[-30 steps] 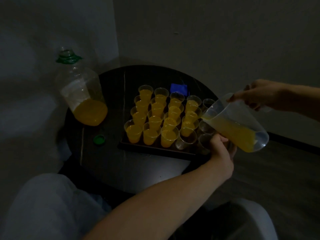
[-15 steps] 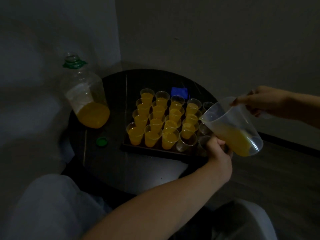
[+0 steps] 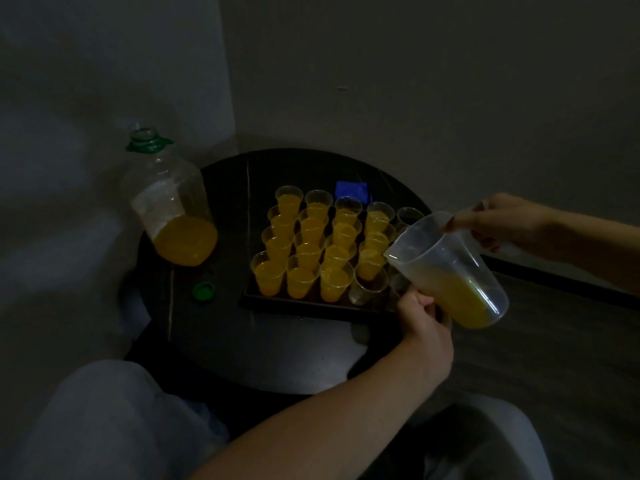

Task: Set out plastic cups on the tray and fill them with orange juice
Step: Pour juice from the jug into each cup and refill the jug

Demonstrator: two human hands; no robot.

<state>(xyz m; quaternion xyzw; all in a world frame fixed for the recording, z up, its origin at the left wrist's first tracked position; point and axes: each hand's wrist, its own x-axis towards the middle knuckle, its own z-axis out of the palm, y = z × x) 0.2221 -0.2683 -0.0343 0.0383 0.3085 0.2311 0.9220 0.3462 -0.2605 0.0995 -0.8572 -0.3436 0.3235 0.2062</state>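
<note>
At 3 o'clock, right grip clenches jug handle; left grip steadies an unseen cup. Tilt slowly, spout centred.

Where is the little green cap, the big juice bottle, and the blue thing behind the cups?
green cap (image 3: 203,291), head view, on its top face.
juice bottle (image 3: 183,239), head view, on the juice-filled lower body.
blue thing (image 3: 350,190), head view, on the middle of its flat blue surface.
</note>
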